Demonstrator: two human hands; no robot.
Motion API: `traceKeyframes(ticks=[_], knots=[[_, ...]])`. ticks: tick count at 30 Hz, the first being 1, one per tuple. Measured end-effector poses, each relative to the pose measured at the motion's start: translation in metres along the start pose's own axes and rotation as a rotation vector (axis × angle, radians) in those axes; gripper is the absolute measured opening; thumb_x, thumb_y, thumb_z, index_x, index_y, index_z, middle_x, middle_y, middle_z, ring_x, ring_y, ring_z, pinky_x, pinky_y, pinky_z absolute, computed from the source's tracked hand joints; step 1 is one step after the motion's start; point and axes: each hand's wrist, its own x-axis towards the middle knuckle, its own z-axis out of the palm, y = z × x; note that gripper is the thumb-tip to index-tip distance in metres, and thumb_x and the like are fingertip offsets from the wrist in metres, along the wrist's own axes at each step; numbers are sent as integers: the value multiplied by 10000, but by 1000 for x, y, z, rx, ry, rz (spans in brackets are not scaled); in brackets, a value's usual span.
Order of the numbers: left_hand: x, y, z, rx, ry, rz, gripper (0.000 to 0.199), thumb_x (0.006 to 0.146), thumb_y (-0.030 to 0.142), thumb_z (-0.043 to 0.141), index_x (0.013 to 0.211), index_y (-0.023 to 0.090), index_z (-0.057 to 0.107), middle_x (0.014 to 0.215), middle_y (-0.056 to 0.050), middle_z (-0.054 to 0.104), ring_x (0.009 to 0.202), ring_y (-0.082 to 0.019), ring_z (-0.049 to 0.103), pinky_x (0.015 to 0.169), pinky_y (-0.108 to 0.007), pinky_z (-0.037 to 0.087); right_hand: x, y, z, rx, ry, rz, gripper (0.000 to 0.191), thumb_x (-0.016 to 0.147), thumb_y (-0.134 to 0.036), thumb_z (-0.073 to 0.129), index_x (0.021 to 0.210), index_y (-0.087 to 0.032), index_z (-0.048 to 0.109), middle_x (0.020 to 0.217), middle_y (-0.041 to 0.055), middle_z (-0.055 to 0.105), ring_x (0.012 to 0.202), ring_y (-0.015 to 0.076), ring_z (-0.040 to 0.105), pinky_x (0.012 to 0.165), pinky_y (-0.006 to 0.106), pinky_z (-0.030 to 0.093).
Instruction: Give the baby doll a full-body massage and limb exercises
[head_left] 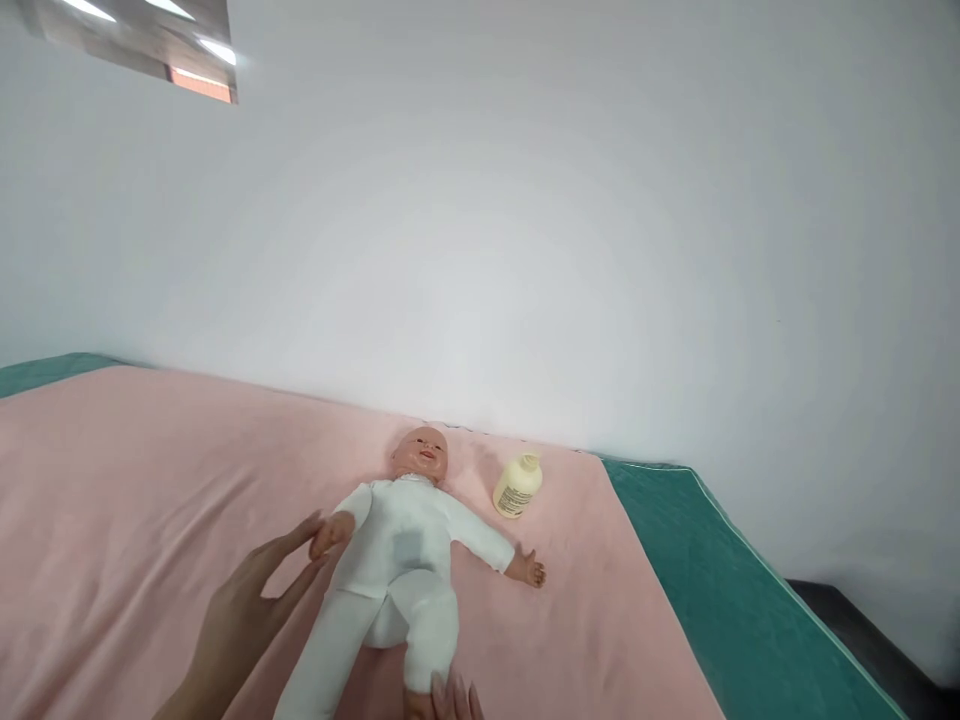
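A baby doll (405, 530) with a white cloth body lies on its back on a pink sheet, head toward the wall and arms spread. A greyish square patch shows on its belly. My left hand (244, 615) has its thumb and fingers closed around the doll's hand on the left side. At the bottom edge, the fingers of my right hand (456, 698) rest extended beside the doll's foot (417, 704); the palm and thumb are out of frame. Near the doll's head and outstretched arm stands a pale yellow bottle (517, 486) with printed text, apart from both hands.
The pink sheet (135, 480) covers most of the bed, with folds on the left. Green bedding (697, 540) shows along the right edge. A plain white wall (525, 220) rises directly behind. Past the bed on the right is a dark surface (862, 630).
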Motion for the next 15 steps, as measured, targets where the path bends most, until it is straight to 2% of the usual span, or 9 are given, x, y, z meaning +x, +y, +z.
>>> traceKeyframes(ticks=[1,2,4,5,8,11,15], knots=[[1,7,4,-10,-6,75,403,824,444,625,1204,311,617,1094,-7,716,902,-208,707,671,-245,577,-18,-5,-9,0,12,-5,384,959,-443,450,1340,-404,484,1320,21,584,1191,232,575,836,410,588],[2,12,9,-29,-11,176,393,828,428,626,1200,301,616,1130,-7,703,957,-204,692,751,-255,572,-33,-7,-15,2,21,-14,397,975,-417,405,1371,-427,438,1267,5,625,1174,218,593,800,387,607],[4,19,17,-62,-14,405,361,846,369,620,1196,286,612,1146,-6,699,998,-190,676,841,-271,548,-48,-4,-20,14,43,-54,451,987,-359,368,1439,-341,367,1228,42,652,1162,225,605,807,384,611],[4,22,21,-61,-16,509,345,854,329,615,1196,280,609,1140,-7,702,1001,-182,675,860,-275,539,-50,0,-20,44,14,-53,468,983,-363,382,1447,-305,360,1262,64,629,1185,243,586,839,407,597],[3,27,31,-7,-36,729,308,874,245,595,1181,248,612,1152,-25,699,1029,-167,668,893,-282,520,-39,12,-12,177,-29,72,473,960,-407,440,1409,-262,410,1376,102,530,1257,278,514,953,466,521],[-2,29,38,45,-85,787,276,893,240,578,1166,231,618,1134,-29,707,1056,-168,659,904,-297,515,-28,17,-9,324,5,216,440,965,-411,419,1373,-248,447,1401,105,507,1302,269,464,1021,461,463],[-5,19,41,34,-82,716,267,901,268,564,1159,264,632,1141,-24,703,1028,-181,667,886,-309,526,-25,11,-19,432,-25,337,501,964,-456,397,1422,-253,399,1443,91,462,1350,273,391,1042,443,446]])
